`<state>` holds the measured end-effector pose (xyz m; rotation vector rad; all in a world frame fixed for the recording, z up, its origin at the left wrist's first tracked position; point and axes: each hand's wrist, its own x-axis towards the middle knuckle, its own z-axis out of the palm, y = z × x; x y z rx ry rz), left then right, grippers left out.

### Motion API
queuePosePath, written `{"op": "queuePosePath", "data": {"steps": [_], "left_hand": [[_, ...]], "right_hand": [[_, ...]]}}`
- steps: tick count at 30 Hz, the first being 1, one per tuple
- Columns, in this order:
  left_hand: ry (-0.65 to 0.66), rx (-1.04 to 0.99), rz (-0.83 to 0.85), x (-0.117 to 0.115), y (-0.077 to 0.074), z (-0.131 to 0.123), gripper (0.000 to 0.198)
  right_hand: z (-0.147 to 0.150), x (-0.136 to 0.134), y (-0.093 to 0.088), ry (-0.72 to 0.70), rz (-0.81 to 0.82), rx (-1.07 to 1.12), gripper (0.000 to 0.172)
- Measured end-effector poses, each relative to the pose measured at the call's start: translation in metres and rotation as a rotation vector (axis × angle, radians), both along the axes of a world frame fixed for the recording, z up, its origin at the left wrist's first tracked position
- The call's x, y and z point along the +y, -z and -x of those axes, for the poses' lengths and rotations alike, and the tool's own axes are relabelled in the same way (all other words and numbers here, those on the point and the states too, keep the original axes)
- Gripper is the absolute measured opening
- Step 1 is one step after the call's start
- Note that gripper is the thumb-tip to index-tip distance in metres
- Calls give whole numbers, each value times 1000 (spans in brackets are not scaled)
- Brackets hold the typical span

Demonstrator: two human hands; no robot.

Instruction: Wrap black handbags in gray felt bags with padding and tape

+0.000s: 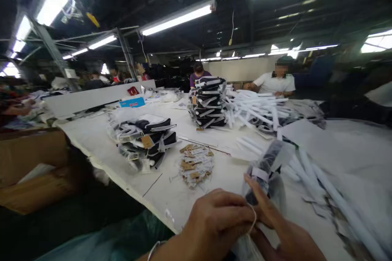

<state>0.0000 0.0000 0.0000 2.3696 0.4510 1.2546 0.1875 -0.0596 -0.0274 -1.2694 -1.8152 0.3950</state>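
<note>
above the bench (225, 171), the left hand (214, 220) had fingers clamped on string (255, 216), the right hand (284, 228) had an unclear hold, and apparent looping next needed steady tension.

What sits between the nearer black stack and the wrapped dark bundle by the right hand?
In the head view, a pile of brown and whitish tags lies on the table between stack and bundle.

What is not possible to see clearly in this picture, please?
All in the head view:
- String: lower end, blurred near the bottom edge.
- Bundle: near end, hidden by the left hand and right hand.
- Tags: print, too small and blurred.
- Carton: left side, cut off by the left edge.
</note>
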Motion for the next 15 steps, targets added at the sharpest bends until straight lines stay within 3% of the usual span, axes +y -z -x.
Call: {"op": "queuePosePath", "data": {"steps": [5,8,12,15], "left_hand": [[-124,-25,-170,-14,9,8,21],[-206,-63,-128,-19,20,14,25],[-347,-189,141,-28,30,18,25],[-397,-205,32,-39,33,14,24]], "right_hand": [[-1,-2,-6,1,214,311,69],[0,-7,-1,33,301,597,60],[9,-9,8,146,153,647,46],[14,-6,11,190,6,538,36]]}}
